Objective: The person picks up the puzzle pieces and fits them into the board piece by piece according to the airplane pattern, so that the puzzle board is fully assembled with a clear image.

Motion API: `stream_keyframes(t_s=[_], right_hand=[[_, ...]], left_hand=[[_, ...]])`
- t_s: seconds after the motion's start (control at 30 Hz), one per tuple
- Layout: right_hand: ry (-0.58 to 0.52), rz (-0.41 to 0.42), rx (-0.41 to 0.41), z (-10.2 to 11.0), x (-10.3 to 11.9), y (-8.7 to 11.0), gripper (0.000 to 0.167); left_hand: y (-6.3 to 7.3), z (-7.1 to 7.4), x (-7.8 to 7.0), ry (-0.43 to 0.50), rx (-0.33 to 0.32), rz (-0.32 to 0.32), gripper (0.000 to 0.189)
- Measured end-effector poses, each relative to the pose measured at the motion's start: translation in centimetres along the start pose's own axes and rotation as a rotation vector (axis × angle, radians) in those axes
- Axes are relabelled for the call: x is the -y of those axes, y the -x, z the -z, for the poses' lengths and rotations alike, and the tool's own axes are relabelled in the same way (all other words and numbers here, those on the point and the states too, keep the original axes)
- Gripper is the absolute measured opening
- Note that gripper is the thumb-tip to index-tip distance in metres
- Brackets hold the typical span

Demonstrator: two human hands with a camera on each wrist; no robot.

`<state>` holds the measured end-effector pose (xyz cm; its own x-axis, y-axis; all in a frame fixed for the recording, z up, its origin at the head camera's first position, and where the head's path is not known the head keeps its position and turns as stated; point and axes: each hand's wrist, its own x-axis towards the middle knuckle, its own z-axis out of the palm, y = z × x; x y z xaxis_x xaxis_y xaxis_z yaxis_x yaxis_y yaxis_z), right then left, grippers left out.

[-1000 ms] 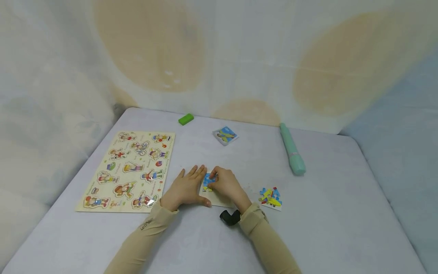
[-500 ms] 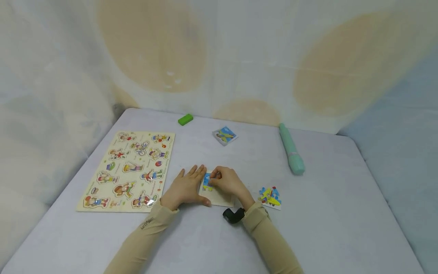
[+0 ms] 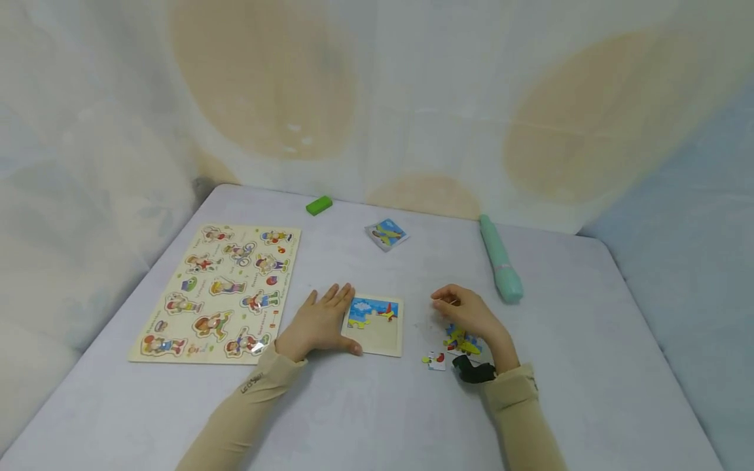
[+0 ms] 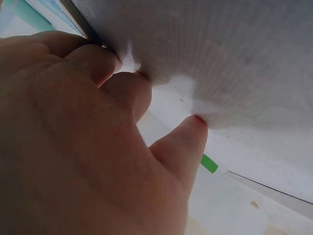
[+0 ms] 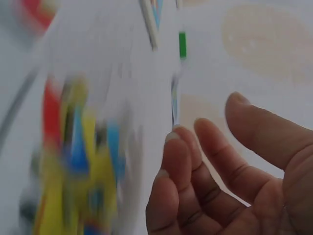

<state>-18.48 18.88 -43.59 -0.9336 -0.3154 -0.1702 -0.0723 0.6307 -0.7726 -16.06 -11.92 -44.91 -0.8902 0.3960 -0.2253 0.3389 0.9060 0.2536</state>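
Note:
My left hand (image 3: 321, 324) rests on the table with straight fingers, its fingertips and thumb at the left edge of a small square wooden puzzle board (image 3: 377, 335). Joined jigsaw pieces (image 3: 368, 307) with blue sky and a red and yellow part fill the board's upper strip; bare wood shows below. My right hand (image 3: 474, 318) hovers over a pile of loose jigsaw pieces (image 3: 463, 343) to the right. In the right wrist view its fingers (image 5: 176, 156) are loosely bent, thumb apart, nothing between them. One white-and-red piece (image 3: 436, 361) lies beside the pile.
A large wooden board with figures of children (image 3: 218, 294) lies at the left. Farther back are a green block (image 3: 319, 205) and a square airplane picture (image 3: 386, 234). A mint-green tapered stick (image 3: 502, 261) lies at the right. Curtains stand behind the table.
My right hand has left the puzzle board and moved right, over the loose pieces. The board's upper strip and the single white-and-red piece have come into view. My left hand has stayed put.

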Motion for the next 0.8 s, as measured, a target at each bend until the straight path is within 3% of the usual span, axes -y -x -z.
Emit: stream_keyframes(t_s=[0.17,0.33,0.47,0.8], right_hand=[[0.075,-0.057,-0.039,1.9,-2.0,1.9,0.028],[0.12,-0.121,0.023,2.1,-2.5,2.5,0.035],[0.164,-0.068,0.08,1.9,-2.2,2.6,0.045],[0.186,-0.007,0.092,1.7,-1.7,2.8,0.029]], left_hand=[[-0.1,0.2,0.0,-0.002,0.005,0.001,0.121],[0.0,0.1,0.0,0.005,0.01,0.0,0.12],[0.1,0.0,0.1,0.013,0.008,0.002,0.12],[0.0,0.0,0.0,0.01,0.005,-0.001,0.12]])
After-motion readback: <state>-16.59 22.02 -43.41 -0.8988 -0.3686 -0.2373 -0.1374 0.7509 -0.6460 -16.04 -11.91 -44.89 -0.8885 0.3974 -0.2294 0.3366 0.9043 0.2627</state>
